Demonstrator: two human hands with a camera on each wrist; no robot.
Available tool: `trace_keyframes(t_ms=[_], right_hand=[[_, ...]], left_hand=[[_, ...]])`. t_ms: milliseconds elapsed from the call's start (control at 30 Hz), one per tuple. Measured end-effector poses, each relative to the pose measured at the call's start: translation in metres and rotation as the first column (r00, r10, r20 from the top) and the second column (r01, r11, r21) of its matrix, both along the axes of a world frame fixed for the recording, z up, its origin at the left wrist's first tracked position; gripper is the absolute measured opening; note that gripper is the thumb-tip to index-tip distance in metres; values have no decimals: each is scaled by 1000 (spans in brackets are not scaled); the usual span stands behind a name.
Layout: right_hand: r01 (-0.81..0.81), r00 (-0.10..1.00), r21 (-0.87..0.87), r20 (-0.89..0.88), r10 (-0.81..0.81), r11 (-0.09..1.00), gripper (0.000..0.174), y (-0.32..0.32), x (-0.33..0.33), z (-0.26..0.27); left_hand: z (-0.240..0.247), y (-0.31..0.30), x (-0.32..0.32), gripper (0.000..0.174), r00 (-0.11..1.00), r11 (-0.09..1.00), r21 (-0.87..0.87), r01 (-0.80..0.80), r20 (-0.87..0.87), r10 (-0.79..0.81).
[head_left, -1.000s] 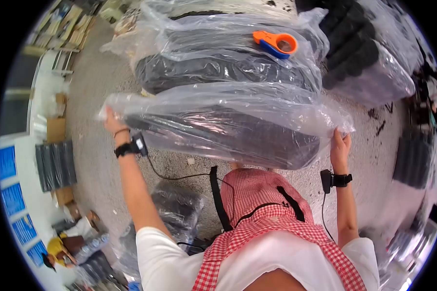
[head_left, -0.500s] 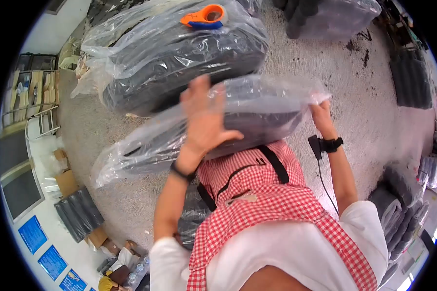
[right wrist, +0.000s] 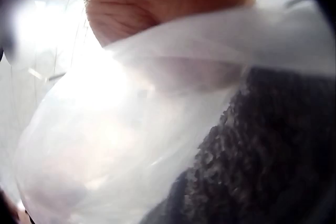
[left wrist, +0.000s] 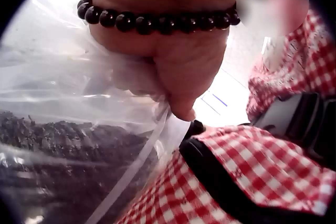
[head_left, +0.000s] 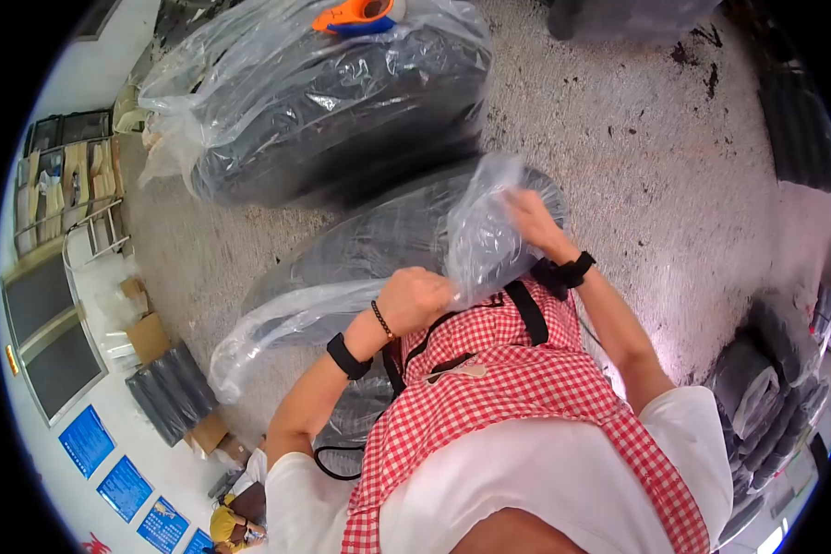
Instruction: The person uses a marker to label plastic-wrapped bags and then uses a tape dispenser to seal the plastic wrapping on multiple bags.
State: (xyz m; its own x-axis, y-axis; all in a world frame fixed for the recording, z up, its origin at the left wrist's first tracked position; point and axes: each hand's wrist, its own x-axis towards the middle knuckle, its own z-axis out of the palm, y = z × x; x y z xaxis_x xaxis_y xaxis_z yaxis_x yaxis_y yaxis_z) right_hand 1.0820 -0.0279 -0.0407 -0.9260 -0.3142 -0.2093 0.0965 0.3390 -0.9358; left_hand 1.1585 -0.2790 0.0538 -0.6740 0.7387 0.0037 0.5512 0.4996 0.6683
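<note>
A long, dark, padded-looking bundle in a clear plastic bag [head_left: 369, 235] lies across in front of my body. My left hand [head_left: 417, 297] pinches the bag's near edge; in the left wrist view the thumb [left wrist: 181, 106] presses on the film, with dark rough material below. At the right end, my right hand [head_left: 534, 222] grips a bunched flap of film [head_left: 482, 235] folded back over the bundle. Whitish film [right wrist: 121, 145] covers the right fingers in the right wrist view, beside the dark rough filling [right wrist: 252, 145]. The bag's loose left end [head_left: 240, 355] trails toward the floor.
Beyond lies a stack of bagged dark bundles [head_left: 342, 111] with an orange and blue tape dispenser [head_left: 355, 17] on top. More wrapped bundles [head_left: 766, 397] are at the right. Cardboard boxes [head_left: 146, 340] line the left wall. A person in yellow [head_left: 226, 526] is at lower left.
The left hand came in from the bag's far left end to its near middle edge. The right hand moved left, folding the right end's film over the bundle. The view turned and the bag came nearer.
</note>
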Motion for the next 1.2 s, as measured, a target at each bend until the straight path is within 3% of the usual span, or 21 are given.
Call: trace_keyframes(t_ms=[33,67,100,200,267,300,367,433,567,633,700,767,800,833,867,900,967,1067,1100,1133,1200], right_hand=[[-363,930,160,-4,369,918,18,-5,7,-5],[-736,615,437,111,781,518,18,-8,5,19],[-736,620,433,121,775,520,18,-13,5,20],[-973,193,187,354,915,132,25,-22,-9,-2],[-968,230,-40,268,936,249,28,-5,-12,-44],[-900,296,-273,189,936,339,31,1,-14,-62],[-898,234,-295,311,921,328,36,1,-15,-72],[-761,413,-470,180,893,447,24,5,-16,-60],[-758,413,-407,305,858,510,22,28,-11,-61],[-849,495,-129,147,856,513,20,22,-9,-29],[-825,556,38,233,798,564,19,19,-7,5],[-407,896,94,234,377,909,24,24,7,43],[-413,894,92,233,383,906,24,23,15,56],[-319,930,250,-100,353,914,35,20,23,66],[-173,844,360,-425,326,917,47,15,27,70],[-174,850,357,-417,323,918,47,4,33,62],[-249,786,760,-203,583,600,37,-21,55,43],[-444,787,654,-42,616,612,43,-13,32,24],[-537,773,567,35,633,624,45,-10,33,15],[-494,778,597,-21,628,632,45,-10,35,2],[-531,751,621,29,660,576,43,-14,23,9]], left_hand=[[1,-3,7,18,994,996,-15,89,-55,-90],[2,-5,9,20,985,989,-14,144,-97,-145],[0,-7,10,20,984,988,-6,152,-89,-152],[-2,1,7,19,981,978,-112,178,-61,-186],[1,20,3,23,776,847,-14,-531,-410,479],[-2,25,10,23,776,844,-17,-537,-403,486],[-13,34,27,47,717,915,116,-386,-586,377],[-28,43,22,65,723,921,-14,-390,-624,297],[-66,50,-10,55,901,931,-162,-328,-350,257],[-86,48,-5,35,974,953,-252,-170,104,201],[-95,46,-13,29,976,965,-145,-217,-2,219],[-92,45,-34,23,949,990,-110,-90,291,119],[-102,44,-41,23,935,998,-31,-51,351,59],[-113,45,-47,23,931,998,-34,-62,358,70],[-126,46,-53,28,823,999,52,1,567,-30],[-120,48,-63,33,662,987,152,49,735,-146],[-116,51,-76,42,552,986,106,127,818,-159],[-120,54,-81,38,279,956,97,278,944,-177],[-104,57,-77,38,280,955,94,280,944,-175],[-83,60,-66,36,628,963,-173,209,778,4],[-48,66,-24,40,975,878,-435,-200,-2,221]])
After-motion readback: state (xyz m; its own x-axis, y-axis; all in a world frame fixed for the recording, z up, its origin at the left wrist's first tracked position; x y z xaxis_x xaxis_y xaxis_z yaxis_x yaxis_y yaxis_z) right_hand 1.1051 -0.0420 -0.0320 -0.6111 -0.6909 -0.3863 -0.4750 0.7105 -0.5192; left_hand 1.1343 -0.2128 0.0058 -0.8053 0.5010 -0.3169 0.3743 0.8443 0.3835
